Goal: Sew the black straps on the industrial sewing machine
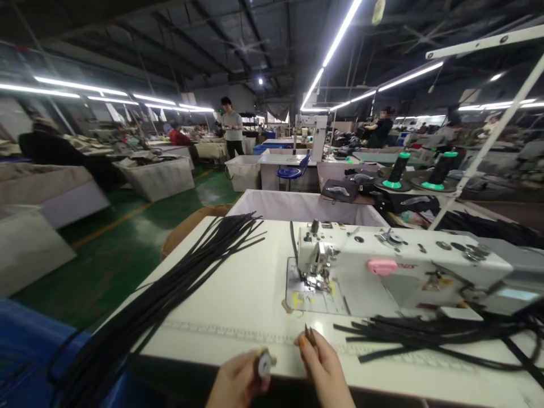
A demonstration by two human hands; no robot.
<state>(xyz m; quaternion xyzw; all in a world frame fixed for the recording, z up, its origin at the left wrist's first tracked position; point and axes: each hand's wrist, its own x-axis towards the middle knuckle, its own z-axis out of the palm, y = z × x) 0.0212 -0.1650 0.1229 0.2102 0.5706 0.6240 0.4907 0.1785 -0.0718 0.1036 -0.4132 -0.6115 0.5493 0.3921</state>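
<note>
At the front edge of the sewing table (238, 283), my left hand (236, 381) is closed round a small round metal bobbin (264, 365) with a hole in its middle. Just to its right, my right hand (325, 371) grips dark thread snips (310, 335), whose two pointed tips face away from me. The hands are apart. Beyond them stands a white sewing machine (399, 272), its needle area lit above a metal plate (314, 303). A black strip (293, 243) hangs by the machine's head.
Long black strips (191, 260) drape over the table's left side towards a blue bin (25, 345). More strips (408, 334) lie on the right. A pale cloth-lined bin (293, 205) and two black thread cones (397, 170) stand behind. Other people are further off.
</note>
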